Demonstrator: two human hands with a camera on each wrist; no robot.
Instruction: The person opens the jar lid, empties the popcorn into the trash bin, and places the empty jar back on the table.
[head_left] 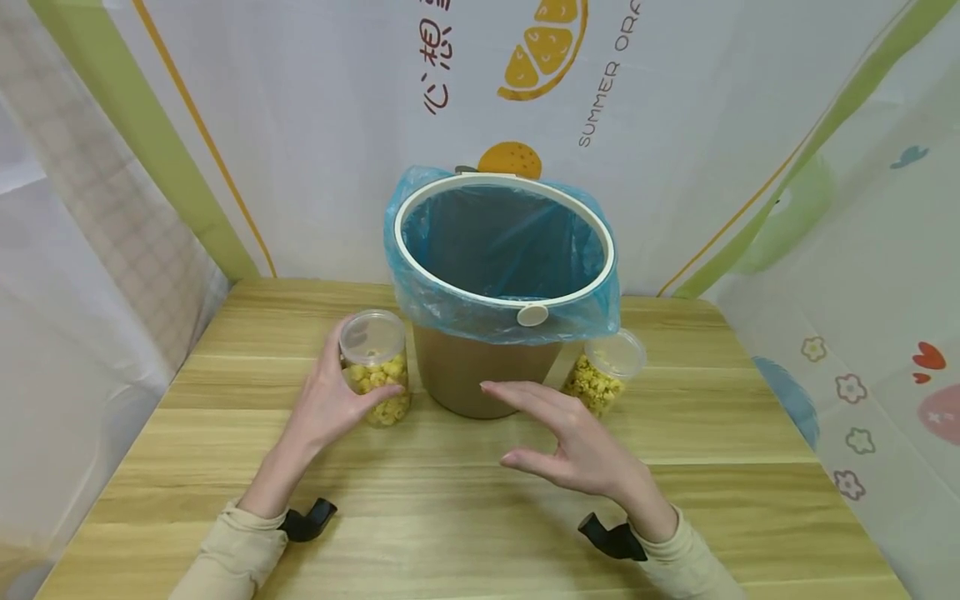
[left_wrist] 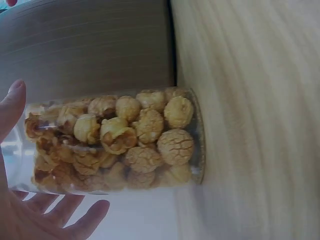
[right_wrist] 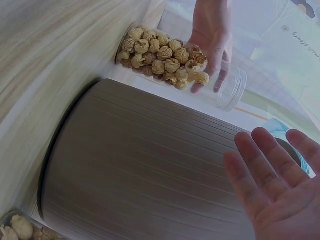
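My left hand [head_left: 335,400] is round a clear plastic jar [head_left: 375,337] partly filled with yellow popcorn, its thumb across the front and its fingers at the far side. Seen from the left wrist, the jar's base is right at the wooden tabletop and the popcorn [left_wrist: 142,159] shows through the wall. My right hand [head_left: 581,442] hovers in front of the brown bin [head_left: 476,375] with fingers extended and nothing in them. Behind that hand, at the bin's right side, a second popcorn jar [head_left: 596,379] stands partly covered.
A blue bag [head_left: 450,312] lines the bin, held by a white oval ring [head_left: 609,250] at its mouth. The wooden table [head_left: 420,517] reaches back to a printed white curtain [head_left: 322,167]. A patterned sheet [head_left: 862,333] hangs at the right.
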